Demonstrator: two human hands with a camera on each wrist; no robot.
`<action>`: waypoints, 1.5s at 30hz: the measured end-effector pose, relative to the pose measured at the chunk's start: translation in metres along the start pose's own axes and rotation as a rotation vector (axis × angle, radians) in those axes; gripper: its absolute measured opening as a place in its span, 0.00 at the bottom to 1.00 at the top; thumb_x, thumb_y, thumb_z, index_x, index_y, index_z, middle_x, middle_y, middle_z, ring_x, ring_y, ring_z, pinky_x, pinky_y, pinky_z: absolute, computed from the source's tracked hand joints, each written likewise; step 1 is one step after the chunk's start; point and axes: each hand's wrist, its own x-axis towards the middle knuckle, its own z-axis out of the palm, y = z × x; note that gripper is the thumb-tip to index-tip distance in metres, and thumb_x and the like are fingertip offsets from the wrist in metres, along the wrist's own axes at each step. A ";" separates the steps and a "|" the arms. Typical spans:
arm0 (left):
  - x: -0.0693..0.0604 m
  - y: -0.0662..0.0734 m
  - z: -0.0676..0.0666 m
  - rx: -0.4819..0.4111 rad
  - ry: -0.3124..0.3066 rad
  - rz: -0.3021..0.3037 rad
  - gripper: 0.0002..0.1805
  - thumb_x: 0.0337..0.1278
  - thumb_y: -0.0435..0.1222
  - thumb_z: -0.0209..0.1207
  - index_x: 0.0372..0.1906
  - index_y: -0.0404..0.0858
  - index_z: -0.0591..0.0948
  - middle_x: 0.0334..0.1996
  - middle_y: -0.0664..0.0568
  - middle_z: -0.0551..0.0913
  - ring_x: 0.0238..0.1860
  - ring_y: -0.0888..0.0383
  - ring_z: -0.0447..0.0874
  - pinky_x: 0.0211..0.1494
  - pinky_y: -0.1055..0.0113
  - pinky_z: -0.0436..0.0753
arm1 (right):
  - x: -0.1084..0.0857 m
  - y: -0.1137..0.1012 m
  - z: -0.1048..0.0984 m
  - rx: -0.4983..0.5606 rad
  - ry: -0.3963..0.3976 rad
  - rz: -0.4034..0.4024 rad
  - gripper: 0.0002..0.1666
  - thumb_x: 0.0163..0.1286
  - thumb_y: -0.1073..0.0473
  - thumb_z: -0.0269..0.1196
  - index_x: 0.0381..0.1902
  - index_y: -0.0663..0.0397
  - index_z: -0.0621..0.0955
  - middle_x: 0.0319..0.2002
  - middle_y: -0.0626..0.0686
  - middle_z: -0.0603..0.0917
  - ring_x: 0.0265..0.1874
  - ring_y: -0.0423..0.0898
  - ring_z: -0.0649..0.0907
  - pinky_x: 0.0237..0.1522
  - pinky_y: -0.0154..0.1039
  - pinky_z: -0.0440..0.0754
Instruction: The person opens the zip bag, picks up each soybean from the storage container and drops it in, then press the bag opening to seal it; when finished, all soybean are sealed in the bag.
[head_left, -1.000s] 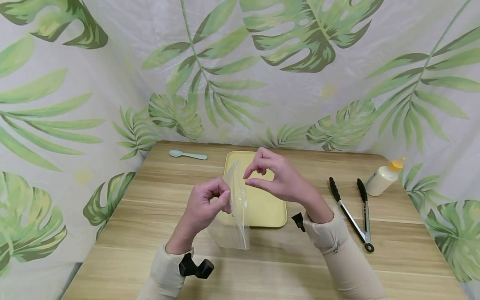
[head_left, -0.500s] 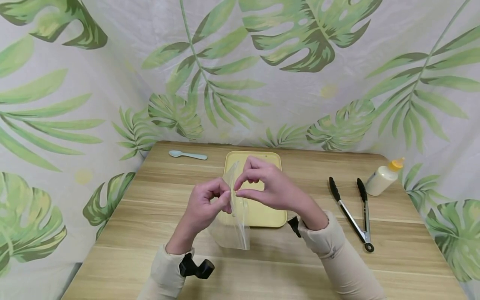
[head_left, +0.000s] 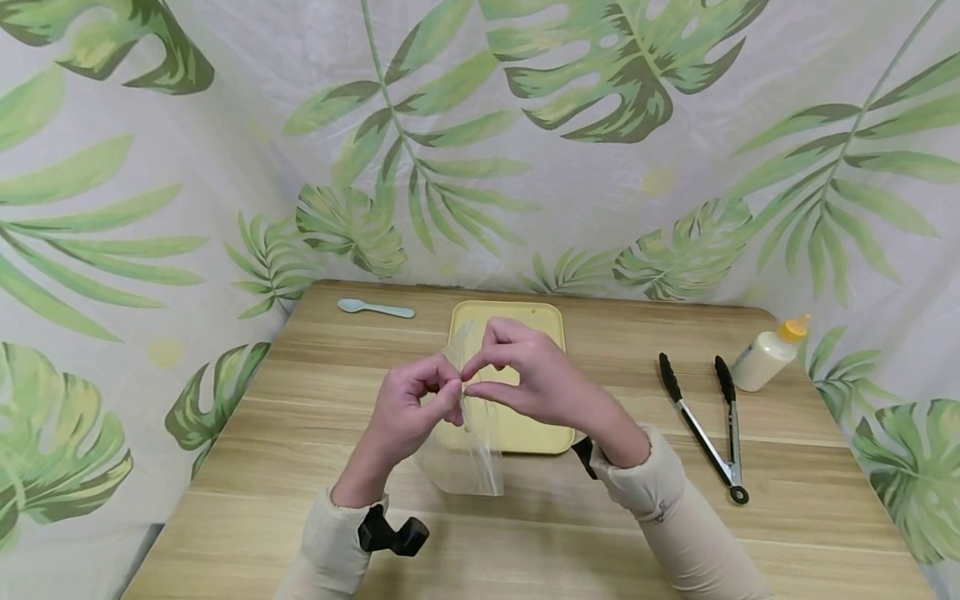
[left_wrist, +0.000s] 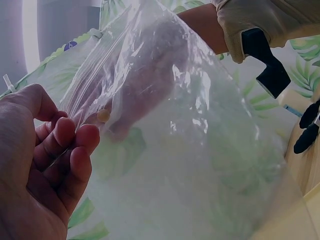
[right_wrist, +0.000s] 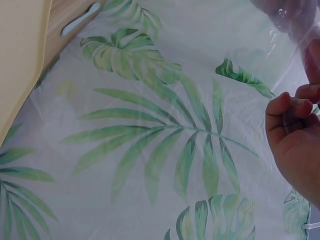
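A clear zip bag (head_left: 468, 471) hangs upright in front of the yellow tray (head_left: 528, 429). My left hand (head_left: 412, 408) pinches its upper edge between thumb and fingers. In the left wrist view the bag (left_wrist: 210, 170) spreads beside the left hand (left_wrist: 45, 150), its zip strips bunched at those fingers. My right hand (head_left: 536, 375) is at the bag's upper edge, thumb and forefinger almost together. A small round yellowish thing (left_wrist: 103, 116), bean-like, shows through the plastic at the right fingertips, which seem to pinch it. The right wrist view shows the right hand (right_wrist: 295, 135) only partly.
A pale blue spoon (head_left: 375, 309) lies at the back left. Black-tipped tongs (head_left: 705, 437) lie spread on the right, beside a white squeeze bottle (head_left: 765, 360) with an orange cap. A leaf-patterned cloth (head_left: 585, 208) stands behind the wooden table (head_left: 300, 433).
My right hand has moved left and slightly down, bringing the small yellowish thing from beside the bag to its upper edge. The left hand keeps its place and grip.
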 end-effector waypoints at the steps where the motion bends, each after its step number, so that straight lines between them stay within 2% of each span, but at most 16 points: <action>1: 0.000 0.000 0.000 0.001 0.001 -0.001 0.10 0.65 0.22 0.56 0.28 0.34 0.79 0.14 0.48 0.79 0.18 0.61 0.82 0.23 0.69 0.81 | 0.000 0.000 0.001 -0.005 0.001 0.001 0.09 0.58 0.64 0.78 0.37 0.52 0.90 0.30 0.46 0.75 0.31 0.40 0.74 0.35 0.31 0.73; 9: -0.001 0.002 -0.003 0.023 0.002 -0.046 0.12 0.65 0.21 0.56 0.28 0.37 0.79 0.14 0.50 0.79 0.19 0.64 0.83 0.23 0.69 0.81 | -0.001 0.001 0.001 0.029 0.004 0.032 0.09 0.59 0.64 0.77 0.37 0.52 0.90 0.30 0.45 0.75 0.31 0.39 0.73 0.34 0.35 0.74; 14: 0.000 0.002 -0.003 0.026 0.002 -0.026 0.12 0.63 0.20 0.54 0.28 0.35 0.78 0.14 0.49 0.78 0.18 0.62 0.82 0.24 0.68 0.82 | 0.000 0.002 -0.007 0.055 0.030 0.047 0.09 0.59 0.64 0.77 0.38 0.52 0.90 0.30 0.45 0.74 0.31 0.37 0.72 0.34 0.35 0.73; 22: 0.001 0.002 -0.002 0.022 0.007 -0.029 0.12 0.62 0.19 0.54 0.26 0.35 0.77 0.13 0.49 0.77 0.17 0.61 0.82 0.22 0.68 0.82 | 0.002 0.011 -0.030 0.064 0.115 0.093 0.11 0.57 0.68 0.77 0.38 0.55 0.90 0.30 0.46 0.74 0.30 0.40 0.72 0.34 0.32 0.70; 26: 0.001 0.002 -0.002 0.016 0.008 -0.033 0.12 0.62 0.19 0.54 0.26 0.35 0.77 0.13 0.48 0.77 0.17 0.61 0.82 0.23 0.67 0.82 | 0.001 0.025 -0.038 0.072 0.163 0.140 0.13 0.58 0.69 0.76 0.42 0.57 0.90 0.31 0.50 0.76 0.31 0.44 0.73 0.36 0.33 0.71; 31: 0.001 0.002 -0.002 0.016 0.014 -0.021 0.12 0.61 0.19 0.54 0.26 0.34 0.77 0.13 0.48 0.77 0.17 0.61 0.82 0.23 0.68 0.83 | -0.003 0.061 -0.045 0.067 0.182 0.272 0.14 0.63 0.67 0.73 0.47 0.59 0.88 0.32 0.57 0.77 0.32 0.49 0.74 0.38 0.32 0.72; 36: 0.001 0.003 -0.003 0.011 0.018 -0.013 0.12 0.61 0.19 0.54 0.25 0.34 0.77 0.12 0.48 0.76 0.16 0.61 0.82 0.23 0.67 0.83 | -0.008 0.110 -0.046 0.103 0.164 0.512 0.17 0.70 0.60 0.70 0.55 0.59 0.86 0.38 0.55 0.77 0.37 0.48 0.76 0.42 0.34 0.77; 41: 0.000 0.003 -0.004 0.007 0.017 -0.015 0.12 0.61 0.19 0.54 0.25 0.34 0.77 0.13 0.48 0.77 0.16 0.60 0.82 0.23 0.67 0.83 | -0.016 0.168 -0.031 0.131 0.167 0.676 0.18 0.73 0.56 0.67 0.58 0.55 0.85 0.42 0.54 0.78 0.41 0.49 0.79 0.46 0.40 0.80; 45: 0.000 0.004 -0.004 0.010 0.017 -0.011 0.12 0.61 0.19 0.54 0.25 0.35 0.77 0.13 0.48 0.77 0.16 0.60 0.81 0.23 0.67 0.83 | -0.023 0.210 -0.014 0.118 0.120 0.753 0.22 0.74 0.59 0.66 0.62 0.59 0.81 0.50 0.61 0.81 0.49 0.54 0.81 0.54 0.45 0.83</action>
